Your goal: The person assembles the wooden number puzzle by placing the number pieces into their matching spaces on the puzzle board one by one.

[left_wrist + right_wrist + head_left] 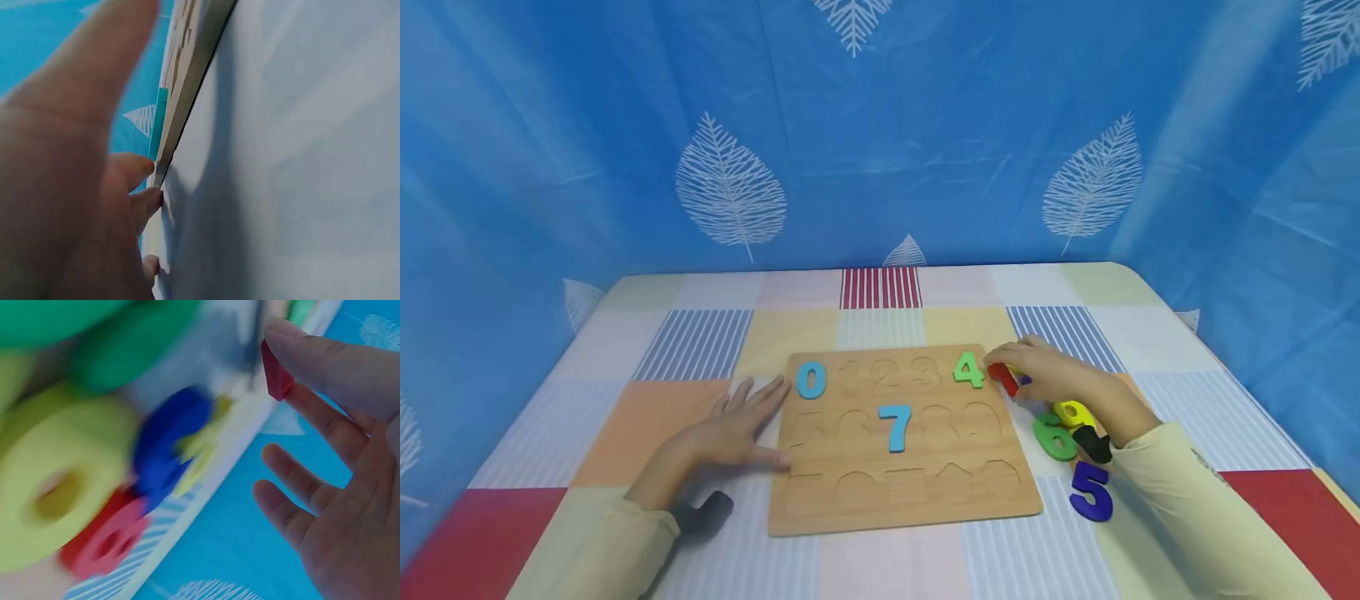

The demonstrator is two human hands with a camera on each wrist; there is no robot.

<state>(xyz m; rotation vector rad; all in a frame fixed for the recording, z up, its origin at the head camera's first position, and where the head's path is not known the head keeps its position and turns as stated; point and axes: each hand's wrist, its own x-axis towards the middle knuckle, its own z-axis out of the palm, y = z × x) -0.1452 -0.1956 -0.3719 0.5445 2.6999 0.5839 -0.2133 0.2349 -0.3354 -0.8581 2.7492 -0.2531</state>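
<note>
My right hand (1047,371) pinches a red piece (1003,379) between thumb and finger at the board's upper right corner; the right wrist view shows this red piece (275,372) held clear of the pile. My left hand (735,429) is spread with its fingertips at the left edge of the wooden board (850,508). In the left wrist view the fingers of my left hand (134,187) touch or nearly touch that edge. On the board lie a blue 0 (811,380), a green 4 (968,370) and a blue 7 (896,428).
Right of the board lie a green 6 (1054,437), a yellow piece (1075,413), a purple 5 (1092,492) and other pieces partly behind my right hand. A patchwork cloth (880,287) covers the table. A blue curtain (925,125) hangs behind.
</note>
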